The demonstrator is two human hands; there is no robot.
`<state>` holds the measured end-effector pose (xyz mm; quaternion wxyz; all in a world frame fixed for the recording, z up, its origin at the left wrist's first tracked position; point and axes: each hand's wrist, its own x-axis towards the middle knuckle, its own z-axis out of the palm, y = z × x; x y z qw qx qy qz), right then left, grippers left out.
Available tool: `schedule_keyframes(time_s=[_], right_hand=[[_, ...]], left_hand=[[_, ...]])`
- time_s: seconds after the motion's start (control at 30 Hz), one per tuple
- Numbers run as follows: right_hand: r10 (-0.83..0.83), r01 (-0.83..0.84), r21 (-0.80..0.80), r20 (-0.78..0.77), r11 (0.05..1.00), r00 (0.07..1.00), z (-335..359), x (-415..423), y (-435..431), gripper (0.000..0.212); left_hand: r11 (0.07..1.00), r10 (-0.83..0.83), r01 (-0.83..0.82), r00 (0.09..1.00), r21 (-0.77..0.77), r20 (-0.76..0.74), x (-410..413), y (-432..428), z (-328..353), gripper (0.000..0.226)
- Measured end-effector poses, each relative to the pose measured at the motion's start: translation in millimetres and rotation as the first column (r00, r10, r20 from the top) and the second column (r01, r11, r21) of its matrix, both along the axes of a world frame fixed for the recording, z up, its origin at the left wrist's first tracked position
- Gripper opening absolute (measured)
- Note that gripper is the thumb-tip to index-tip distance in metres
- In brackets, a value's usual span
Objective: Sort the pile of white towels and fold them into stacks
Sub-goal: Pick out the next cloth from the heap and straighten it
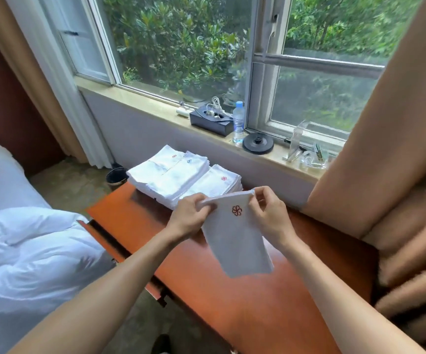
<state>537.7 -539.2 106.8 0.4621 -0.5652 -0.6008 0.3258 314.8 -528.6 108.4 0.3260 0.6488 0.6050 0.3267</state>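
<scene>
The towel [234, 241] has its upper corners hidden under the fingers, and its lower edge is blurred. The left grip [190, 218] covers the near edge of the folded stacks [171, 172]. Both forearms reach forward over the bench [232, 302]. The left grip and the right grip [268, 215] each pinch a top corner, so the towel hangs above the bench, just in front of the stacks. It bears a red flower-like emblem [237, 210]. The red and blue marks on the stacks are too small to make out.
</scene>
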Motion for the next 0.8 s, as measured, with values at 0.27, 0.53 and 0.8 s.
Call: schedule_keyframes(time_s=[0.27, 0.53, 0.8], right_hand=[[-0.008, 0.009, -0.063, 0.024, 0.998, 1.0, -24, -147, 98, 0.005], [0.011, -0.039, -0.197, -0.144, 0.98, 0.99, -27, -275, 185, 0.005], [0.095, -0.12, -0.157, -0.158, 0.98, 0.983, -15, -325, 259, 0.012]], left_hand=[[0.989, 0.131, -0.098, 0.923, -0.109, 0.362, -140, 101, -19, 0.023], [0.992, 0.102, -0.064, 0.903, -0.105, 0.417, -263, 206, -20, 0.01], [0.987, 0.145, -0.159, 0.938, 0.018, 0.314, -325, 264, 5, 0.014]])
